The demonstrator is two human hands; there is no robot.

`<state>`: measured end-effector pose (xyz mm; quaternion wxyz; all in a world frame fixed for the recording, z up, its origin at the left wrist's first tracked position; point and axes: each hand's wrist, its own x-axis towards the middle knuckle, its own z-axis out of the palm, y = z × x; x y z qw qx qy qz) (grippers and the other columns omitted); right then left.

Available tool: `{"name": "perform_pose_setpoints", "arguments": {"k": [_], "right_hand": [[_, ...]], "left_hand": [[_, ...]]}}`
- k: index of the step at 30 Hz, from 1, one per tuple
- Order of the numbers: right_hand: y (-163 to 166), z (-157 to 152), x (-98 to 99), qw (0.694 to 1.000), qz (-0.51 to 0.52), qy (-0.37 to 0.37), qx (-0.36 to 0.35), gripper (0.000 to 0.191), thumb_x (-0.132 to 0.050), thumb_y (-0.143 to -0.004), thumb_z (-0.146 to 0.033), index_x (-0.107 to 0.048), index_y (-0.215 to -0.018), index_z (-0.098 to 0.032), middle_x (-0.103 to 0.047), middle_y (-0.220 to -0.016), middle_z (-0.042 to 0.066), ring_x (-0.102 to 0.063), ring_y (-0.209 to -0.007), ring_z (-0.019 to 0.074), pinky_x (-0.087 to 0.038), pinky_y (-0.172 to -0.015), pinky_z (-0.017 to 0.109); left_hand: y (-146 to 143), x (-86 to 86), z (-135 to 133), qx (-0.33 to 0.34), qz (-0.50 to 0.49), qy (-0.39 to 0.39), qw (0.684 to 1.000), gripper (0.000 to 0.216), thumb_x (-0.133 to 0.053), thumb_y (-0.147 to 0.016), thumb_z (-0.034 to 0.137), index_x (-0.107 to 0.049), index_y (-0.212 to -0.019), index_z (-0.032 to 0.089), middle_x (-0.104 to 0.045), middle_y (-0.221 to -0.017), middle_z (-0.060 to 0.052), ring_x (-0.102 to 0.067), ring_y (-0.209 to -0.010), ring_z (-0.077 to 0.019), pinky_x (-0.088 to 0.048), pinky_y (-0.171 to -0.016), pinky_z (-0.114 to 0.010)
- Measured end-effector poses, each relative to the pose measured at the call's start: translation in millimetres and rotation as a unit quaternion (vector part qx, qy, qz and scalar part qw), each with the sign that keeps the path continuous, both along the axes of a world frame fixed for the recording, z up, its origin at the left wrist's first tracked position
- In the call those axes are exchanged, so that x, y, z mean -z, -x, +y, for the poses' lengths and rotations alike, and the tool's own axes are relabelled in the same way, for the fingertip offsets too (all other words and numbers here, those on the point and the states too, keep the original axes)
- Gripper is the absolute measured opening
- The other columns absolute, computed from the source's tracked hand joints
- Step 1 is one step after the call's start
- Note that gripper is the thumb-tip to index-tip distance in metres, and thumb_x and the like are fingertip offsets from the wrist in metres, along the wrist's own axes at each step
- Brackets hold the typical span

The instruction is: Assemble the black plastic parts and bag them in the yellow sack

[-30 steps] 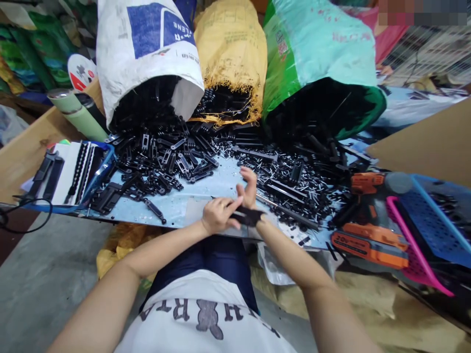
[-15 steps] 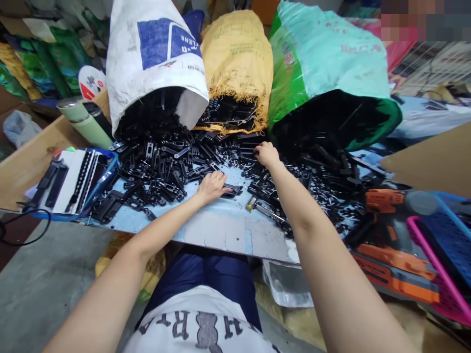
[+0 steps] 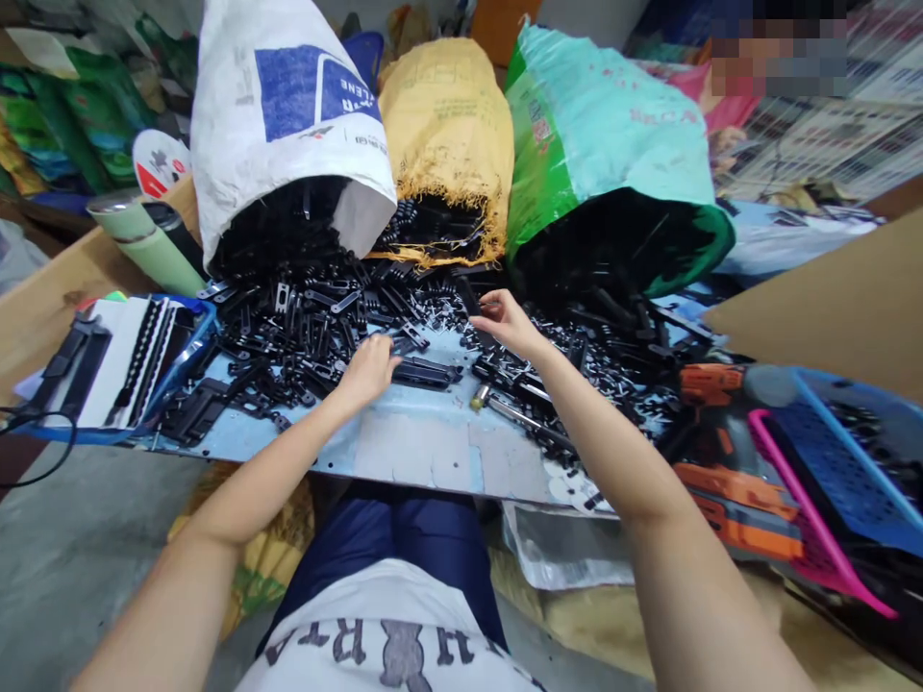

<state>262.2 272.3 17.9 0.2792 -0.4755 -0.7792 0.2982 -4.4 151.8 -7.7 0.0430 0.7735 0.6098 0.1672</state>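
My left hand [image 3: 371,363] rests on the light blue table [image 3: 433,437] with its fingers curled on a long black plastic part [image 3: 427,372] at the edge of the black parts heap [image 3: 310,322]. My right hand [image 3: 507,320] is further back, pinching a narrow black strip [image 3: 470,298] that sticks up out of the pile in front of the yellow sack [image 3: 447,144]. A metal-tipped screwdriver [image 3: 505,408] lies on the table between my arms.
A white sack [image 3: 281,125], the yellow one and a green sack [image 3: 612,154] lie open, spilling black parts. On the left are a blue tray [image 3: 122,360] and a green flask [image 3: 144,235]. To the right are an orange drill [image 3: 728,384], blue [image 3: 851,442] and pink [image 3: 808,500] baskets, and cardboard [image 3: 836,298].
Both hands left the near table edge, where they held a black part, and reached into the pile. My left hand moved left; my right hand lifted a black strip.
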Motion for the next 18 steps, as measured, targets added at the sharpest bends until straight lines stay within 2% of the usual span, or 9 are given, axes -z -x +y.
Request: {"name": "perform_pose_setpoints", "arguments": {"k": [1,3,6,9,13,15,18], "right_hand": [[3,-20,2.7,0.999,0.023,0.008,-0.021,0.050,-0.060,-0.077,-0.035,-0.039,-0.120,-0.019,-0.058,-0.087,0.001,-0.056,-0.074,0.0155,-0.046,-0.068,0.030],[8,-60,11.0,0.998,-0.001,-0.008,-0.057,0.058,-0.063,-0.073,-0.030,-0.038,-0.124,-0.021,-0.057,-0.095,0.003,-0.057,-0.084,0.0181,-0.047,-0.076,0.034],[16,-114,28.9,0.986,-0.131,-0.075,-0.070,0.048,-0.063,-0.073,-0.022,-0.049,-0.119,-0.019,-0.055,-0.101,0.008,-0.053,-0.095,0.0235,-0.045,-0.085,0.040],[21,-159,49.7,0.965,-0.228,-0.115,-0.062,0.038,-0.056,-0.081,-0.021,-0.052,-0.118,-0.016,-0.054,-0.104,0.013,-0.051,-0.098,0.0258,-0.046,-0.084,0.041],[27,-194,69.6,0.960,-0.226,-0.143,-0.075,0.037,-0.052,-0.087,-0.035,-0.055,-0.118,-0.015,-0.052,-0.119,0.017,-0.050,-0.107,0.0268,-0.045,-0.090,0.042],[31,-199,73.1,0.963,-0.220,-0.137,-0.078,0.038,-0.049,-0.089,-0.038,-0.055,-0.120,-0.016,-0.053,-0.119,0.017,-0.051,-0.108,0.0268,-0.044,-0.092,0.043],[42,-196,71.6,0.980,-0.168,-0.090,-0.055,0.040,-0.043,-0.092,-0.037,-0.052,-0.126,-0.018,-0.058,-0.112,0.014,-0.053,-0.104,0.0257,-0.044,-0.092,0.045]], "left_hand": [[0,5.4,-21,0.033,0.015,0.018,0.999,0.018,-0.048,-0.089,0.024,-0.053,-0.103,0.013,-0.058,-0.102,-0.011,-0.054,-0.096,-0.0218,-0.044,-0.085,-0.033],[-1,20.0,-60,0.066,0.063,0.068,0.994,0.017,-0.047,-0.089,0.022,-0.055,-0.100,0.012,-0.059,-0.098,-0.012,-0.055,-0.096,-0.0237,-0.046,-0.083,-0.035],[-5,43.2,-94,0.076,0.096,0.086,0.989,0.034,-0.044,-0.091,0.025,-0.049,-0.121,0.010,-0.055,-0.119,-0.017,-0.046,-0.117,-0.0290,-0.040,-0.094,-0.045],[-8,58.3,-98,0.093,0.083,0.073,0.990,0.053,-0.039,-0.093,0.034,-0.028,-0.140,0.013,-0.035,-0.145,-0.015,-0.022,-0.137,-0.0297,-0.023,-0.107,-0.055],[-8,63.4,-92,0.107,0.069,0.068,0.990,0.059,-0.036,-0.093,0.039,-0.022,-0.144,0.015,-0.024,-0.151,-0.011,-0.012,-0.141,-0.0279,-0.015,-0.111,-0.055],[-8,63.1,-93,0.104,0.058,0.047,0.992,0.055,-0.039,-0.092,0.037,-0.029,-0.141,0.013,-0.026,-0.150,-0.013,-0.013,-0.141,-0.0280,-0.014,-0.112,-0.055],[-8,60.1,-97,0.074,-0.013,0.028,0.997,0.040,-0.041,-0.092,0.029,-0.049,-0.126,0.010,-0.047,-0.135,-0.017,-0.032,-0.134,-0.0277,-0.024,-0.110,-0.050]]}}
